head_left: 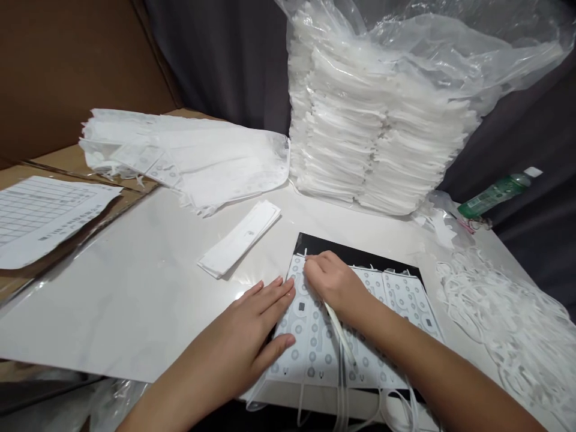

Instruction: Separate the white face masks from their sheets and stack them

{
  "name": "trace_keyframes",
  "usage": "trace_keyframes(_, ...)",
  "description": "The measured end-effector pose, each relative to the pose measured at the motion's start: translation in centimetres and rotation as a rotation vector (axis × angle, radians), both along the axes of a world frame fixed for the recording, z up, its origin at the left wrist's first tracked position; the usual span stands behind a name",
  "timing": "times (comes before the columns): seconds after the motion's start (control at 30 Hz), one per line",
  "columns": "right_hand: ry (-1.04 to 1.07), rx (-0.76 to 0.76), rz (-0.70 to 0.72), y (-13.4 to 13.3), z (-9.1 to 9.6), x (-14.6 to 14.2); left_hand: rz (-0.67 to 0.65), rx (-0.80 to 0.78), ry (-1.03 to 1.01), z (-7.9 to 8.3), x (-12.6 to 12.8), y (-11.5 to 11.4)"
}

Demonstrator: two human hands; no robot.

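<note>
My left hand (258,333) lies flat with fingers spread along the left edge of white printed strips (297,360). These lie side by side on a black board (382,261) and bear grey circle patterns. Over their upper part, my right hand (335,285) is closed, its fingertips near the top edge of the leftmost strips. White cords (341,348) come out from under this fist and trail down past the near edge. What exactly the fingertips pinch is hidden. Short cord ends stick up along the strips' top edge.
A small stack of white strips (240,238) lies left of the board. Behind are a fanned pile (225,156) and a tall plastic-wrapped stack (378,120). Loose white cords (517,324) heap at right, near a green bottle (495,195). A printed form (49,210) lies left.
</note>
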State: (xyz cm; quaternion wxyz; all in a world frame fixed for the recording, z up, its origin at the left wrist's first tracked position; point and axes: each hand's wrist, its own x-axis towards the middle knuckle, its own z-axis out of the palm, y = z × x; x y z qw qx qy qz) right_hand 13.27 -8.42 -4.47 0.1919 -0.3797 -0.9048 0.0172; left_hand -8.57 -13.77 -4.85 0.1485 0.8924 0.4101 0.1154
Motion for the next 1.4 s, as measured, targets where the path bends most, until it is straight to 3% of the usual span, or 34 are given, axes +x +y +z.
trace_keyframes(0.13, 0.151, -0.079, -0.093, 0.5, 0.0, 0.5, 0.004, 0.027, -0.019, 0.0, 0.3, -0.1)
trace_keyframes(0.33, 0.528, -0.554, -0.384, -1.6, 3.0, 1.1, 0.004, 0.063, -0.010, 0.3, 0.6, -0.3)
trace_keyframes(0.43, 0.578, -0.686, -0.381, -4.1, 3.2, 0.3, -0.003, 0.070, 0.010, 0.3, 0.6, -0.3)
trace_keyframes(0.53, 0.579, -0.724, -0.376, -5.8, 2.3, -0.6, 0.006, 0.065, 0.010, 0.3, 0.8, -0.3)
trace_keyframes(0.7, 0.549, -0.680, -0.380, -6.2, 1.3, -1.0, 0.008, 0.058, 0.006, 0.3, 0.7, -0.4)
trace_keyframes(0.97, 0.422, -0.578, -0.299, -6.0, 1.5, -1.0, 0.014, 0.046, 0.004, 0.3, 0.7, -0.4)
trace_keyframes(1.23, 0.043, 0.070, -0.064, -7.4, 0.4, -2.1, 0.021, 0.067, -0.020, 0.3, 0.7, -0.4)
trace_keyframes(1.4, -0.021, 0.152, -0.021, -7.0, 0.7, -1.3, 0.022, 0.084, -0.022, 0.3, 0.7, -0.5)
